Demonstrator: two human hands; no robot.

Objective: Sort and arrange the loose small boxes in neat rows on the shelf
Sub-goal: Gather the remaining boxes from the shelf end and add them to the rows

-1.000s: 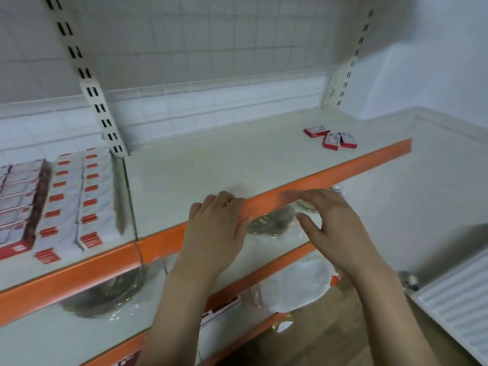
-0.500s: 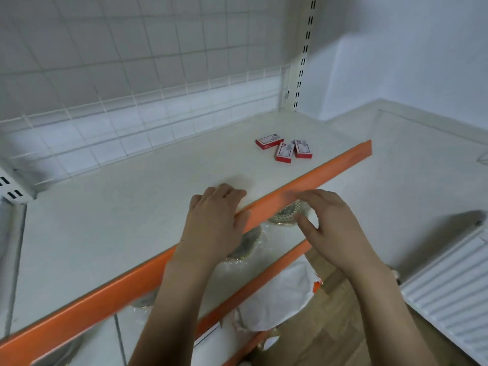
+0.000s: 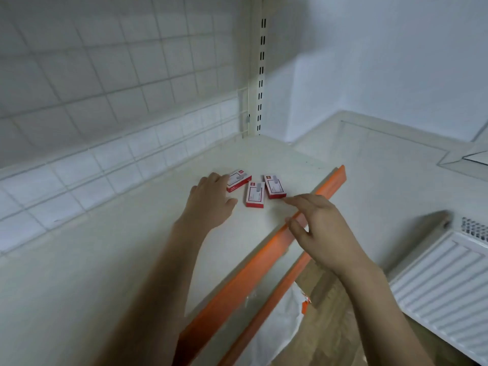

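Both hands have left the orange shelf edge (image 3: 277,241) and reached forward to the three small boxes near the shelf's (image 3: 111,260) right end. The left hand (image 3: 211,200) now lies over the near end of the left box (image 3: 239,179), fingers loosely curled onto it; whether they grip it cannot be told. The right hand (image 3: 319,228) hovers with fingers straight and slightly spread, a fingertip just at the near corner of the right box (image 3: 274,186). The middle box (image 3: 255,194) lies flat between the hands, untouched. A radiator (image 3: 446,283) stands lower right.
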